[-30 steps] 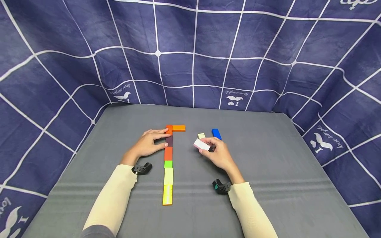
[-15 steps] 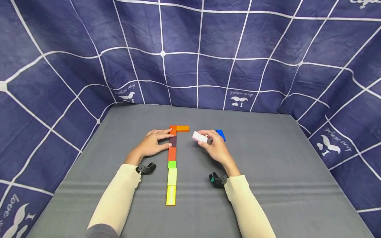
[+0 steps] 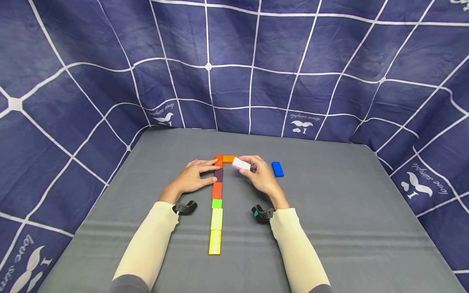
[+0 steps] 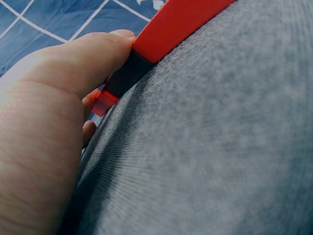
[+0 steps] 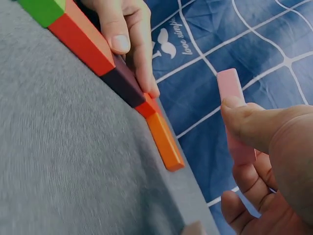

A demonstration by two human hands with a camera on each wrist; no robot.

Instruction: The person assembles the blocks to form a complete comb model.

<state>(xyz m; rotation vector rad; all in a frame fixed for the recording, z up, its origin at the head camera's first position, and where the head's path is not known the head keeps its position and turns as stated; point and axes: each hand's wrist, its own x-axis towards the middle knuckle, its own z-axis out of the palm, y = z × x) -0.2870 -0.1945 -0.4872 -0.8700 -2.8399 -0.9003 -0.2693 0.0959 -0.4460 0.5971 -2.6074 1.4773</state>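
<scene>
My right hand (image 3: 261,175) pinches a block, its face white in the head view and its side pink (image 5: 230,81) in the right wrist view, between thumb and fingers. It is held up near the free end of an orange block (image 3: 229,159). My left hand (image 3: 192,177) rests against the left side of a block row, fingers extended: the thumb by a dark purple block (image 3: 218,175), a fingertip on the orange-red block (image 3: 219,158) at the far end. Toward me follow a red block (image 3: 217,190), a green one (image 3: 217,204), a pale yellow one (image 3: 216,219) and a yellow one (image 3: 215,242).
A blue block (image 3: 277,169) lies to the right of my right hand. A pale corner (image 5: 194,229) shows at the bottom of the right wrist view. The grey table (image 3: 351,211) ends at a blue gridded curtain (image 3: 234,85) behind and on both sides.
My right hand has carried the pink-and-white block left and away from me, up to the orange block. The small cream block has gone behind that hand. My left hand stays at the row.
</scene>
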